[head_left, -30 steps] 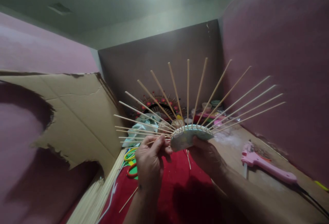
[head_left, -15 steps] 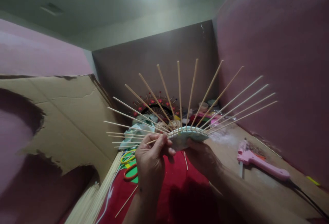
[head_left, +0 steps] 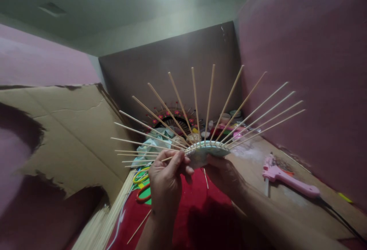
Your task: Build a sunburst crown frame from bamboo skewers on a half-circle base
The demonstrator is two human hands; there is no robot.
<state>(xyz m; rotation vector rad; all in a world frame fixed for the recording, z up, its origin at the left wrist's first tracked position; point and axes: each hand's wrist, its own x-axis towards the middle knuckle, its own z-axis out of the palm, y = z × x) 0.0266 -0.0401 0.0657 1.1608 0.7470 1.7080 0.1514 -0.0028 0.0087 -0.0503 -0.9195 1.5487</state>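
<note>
Over the last second the pale green, mottled half-round piece (head_left: 200, 158), its material hard to tell, has tipped slightly leftward, and the fan of thin tan wooden sticks (head_left: 210, 101) along its curved rim has swung with it: the left tips now sit lower, the right ones a little higher. Part of the shift comes from the view, which has itself turned slightly. The piece is in the air above the deep red cloth (head_left: 190, 211).

The left hand (head_left: 167, 173) has stayed at the left end of the rim, thumb and forefinger pressed together, seemingly pinching one of the sticks near the piece. The right hand (head_left: 226, 175) has kept its grip on the lower right of the piece, thumb on the near face; its other fingers are hidden. With both grips unchanged, the work seems centred on that left end of the rim. The pink plastic glue gun (head_left: 292, 181) lies untouched towards the right edge of the brown desk (head_left: 301, 210), along the wall
</note>
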